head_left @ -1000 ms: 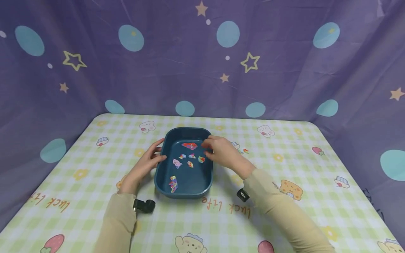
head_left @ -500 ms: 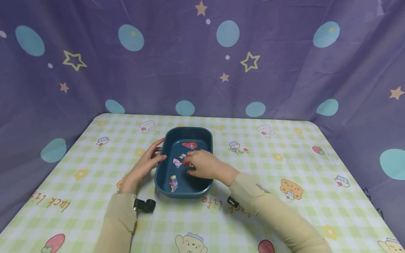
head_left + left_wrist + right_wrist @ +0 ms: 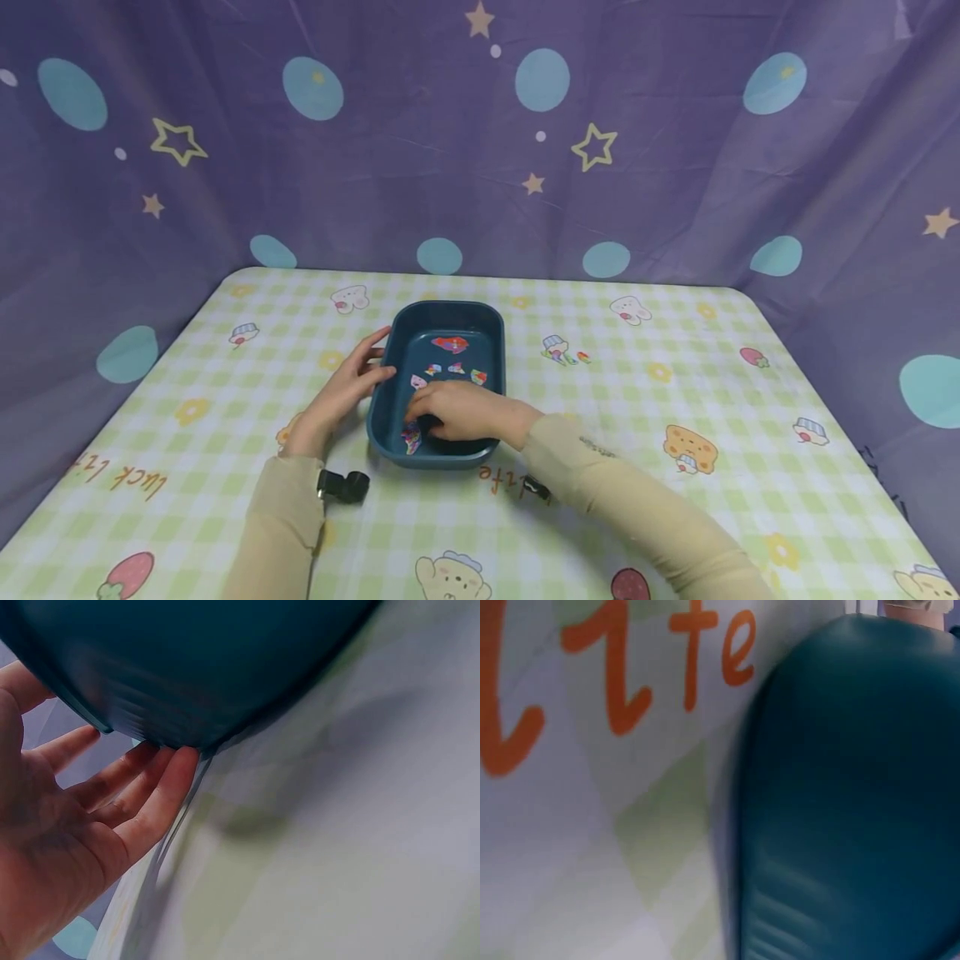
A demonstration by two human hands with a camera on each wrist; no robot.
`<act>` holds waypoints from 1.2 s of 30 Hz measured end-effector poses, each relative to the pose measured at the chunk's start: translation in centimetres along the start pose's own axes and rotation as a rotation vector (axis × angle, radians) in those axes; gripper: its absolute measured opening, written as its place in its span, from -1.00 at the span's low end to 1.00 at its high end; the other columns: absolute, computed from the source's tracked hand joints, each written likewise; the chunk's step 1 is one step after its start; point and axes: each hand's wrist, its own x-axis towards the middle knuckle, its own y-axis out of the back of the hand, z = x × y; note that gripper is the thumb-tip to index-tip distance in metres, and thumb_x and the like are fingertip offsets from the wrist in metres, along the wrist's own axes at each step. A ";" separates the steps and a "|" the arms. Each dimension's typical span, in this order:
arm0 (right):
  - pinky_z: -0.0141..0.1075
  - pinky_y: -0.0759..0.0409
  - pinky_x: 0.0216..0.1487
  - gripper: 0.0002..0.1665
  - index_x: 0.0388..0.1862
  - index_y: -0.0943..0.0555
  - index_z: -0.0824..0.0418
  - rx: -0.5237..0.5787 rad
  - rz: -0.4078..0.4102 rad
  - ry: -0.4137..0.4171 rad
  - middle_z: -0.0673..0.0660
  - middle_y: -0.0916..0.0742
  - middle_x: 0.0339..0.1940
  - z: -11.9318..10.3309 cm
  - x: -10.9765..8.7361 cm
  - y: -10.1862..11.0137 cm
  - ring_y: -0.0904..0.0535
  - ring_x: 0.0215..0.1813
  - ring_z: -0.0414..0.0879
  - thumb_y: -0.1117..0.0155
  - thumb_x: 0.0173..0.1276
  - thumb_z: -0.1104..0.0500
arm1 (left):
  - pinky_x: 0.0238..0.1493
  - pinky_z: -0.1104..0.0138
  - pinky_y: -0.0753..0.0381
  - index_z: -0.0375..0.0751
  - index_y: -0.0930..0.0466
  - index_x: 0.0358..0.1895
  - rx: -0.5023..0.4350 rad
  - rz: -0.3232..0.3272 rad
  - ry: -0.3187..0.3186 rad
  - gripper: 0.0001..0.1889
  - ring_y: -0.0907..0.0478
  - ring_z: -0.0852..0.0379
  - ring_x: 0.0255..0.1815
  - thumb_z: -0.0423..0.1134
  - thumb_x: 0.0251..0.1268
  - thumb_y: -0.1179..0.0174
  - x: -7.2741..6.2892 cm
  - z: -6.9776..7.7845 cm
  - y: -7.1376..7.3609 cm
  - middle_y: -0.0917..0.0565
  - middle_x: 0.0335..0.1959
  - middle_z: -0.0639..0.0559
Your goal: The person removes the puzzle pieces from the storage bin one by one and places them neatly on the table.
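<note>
A dark teal rectangular tray (image 3: 437, 457) stands on the checked tablecloth. Inside lie several small, irregular, colourful flat pieces: a red one (image 3: 451, 344) at the far end, a multicoloured one (image 3: 410, 440) at the near left, others mid-tray. My left hand (image 3: 347, 387) rests against the tray's left side, with extended fingers (image 3: 169, 791) touching its outer wall in the left wrist view. Reaching over the right rim, my right hand (image 3: 457, 410) has its fingertips low in the tray beside the multicoloured piece. Whether they pinch anything is hidden. The right wrist view shows only the tray's outer wall (image 3: 840, 787).
More small colourful pieces (image 3: 583, 357) lie on the tablecloth (image 3: 675, 517) right of the tray, beside a printed cupcake. A purple patterned curtain (image 3: 420, 192) hangs behind the table's far edge. Black cameras (image 3: 345, 486) are strapped at the wrists.
My right hand has moved from the tray's far right rim across the middle to the near left part. The left hand and tray have stayed in place.
</note>
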 end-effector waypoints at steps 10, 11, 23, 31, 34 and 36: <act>-0.36 -0.38 0.12 -0.63 0.00 -0.60 -0.05 -0.029 0.003 0.046 -0.15 -0.60 0.03 -0.1 0.6 -0.8 -0.47 0.09 -0.27 -0.28 0.18 0.18 | -0.07 0.26 -0.44 0.21 0.04 0.42 -0.021 -0.018 -0.003 -0.33 -0.34 -0.08 0.12 -0.19 0.29 -0.04 0.1 0.1 0.0 -0.22 0.25 -0.23; -0.36 -0.39 0.11 -0.64 -0.01 -0.61 -0.05 -0.039 0.008 0.051 -0.15 -0.61 0.01 -0.1 0.6 -0.8 -0.48 0.07 -0.27 -0.28 0.18 0.18 | -0.07 0.26 -0.44 0.21 0.04 0.42 -0.021 -0.018 -0.003 -0.33 -0.34 -0.09 0.12 -0.19 0.29 -0.04 0.1 0.1 0.0 -0.22 0.25 -0.23; -0.44 -0.43 0.01 -0.78 -0.16 -0.66 -0.04 -0.070 0.047 0.030 -0.13 -0.65 -0.13 0.1 0.5 -0.8 -0.53 -0.06 -0.32 -0.26 0.20 0.15 | -0.11 0.29 -0.41 0.22 0.04 0.41 0.012 -0.001 0.000 -0.33 -0.35 -0.07 0.11 -0.17 0.29 -0.03 0.2 0.0 -0.1 -0.25 0.24 -0.22; -0.46 -0.45 -0.08 -0.80 -0.16 -0.64 0.01 -0.081 0.026 -0.025 -0.12 -0.66 -0.25 -0.1 0.2 -1.0 -0.55 -0.20 -0.32 -0.25 0.22 0.10 | -0.17 0.30 -0.36 0.23 0.03 0.41 0.033 0.005 0.007 -0.32 -0.36 -0.03 0.08 -0.17 0.27 -0.04 0.0 0.0 -0.2 -0.26 0.24 -0.20; -0.47 -0.45 -0.12 -0.80 -0.16 -0.63 0.02 -0.074 0.018 -0.039 -0.12 -0.65 -0.25 -0.2 0.3 -1.0 -0.54 -0.23 -0.33 -0.25 0.22 0.11 | -0.16 0.30 -0.35 0.25 0.04 0.41 0.043 0.011 0.010 -0.33 -0.35 -0.05 0.09 -0.17 0.28 -0.03 0.0 -0.1 -0.1 -0.25 0.24 -0.20; -0.46 -0.45 -0.13 -0.80 -0.17 -0.63 0.02 -0.071 0.016 -0.048 -0.12 -0.64 -0.26 -0.3 0.4 -1.0 -0.54 -0.24 -0.33 -0.25 0.21 0.12 | -0.15 0.29 -0.35 0.25 0.03 0.41 0.048 0.015 0.012 -0.33 -0.35 -0.05 0.09 -0.16 0.28 -0.03 0.1 -0.2 0.0 -0.25 0.24 -0.20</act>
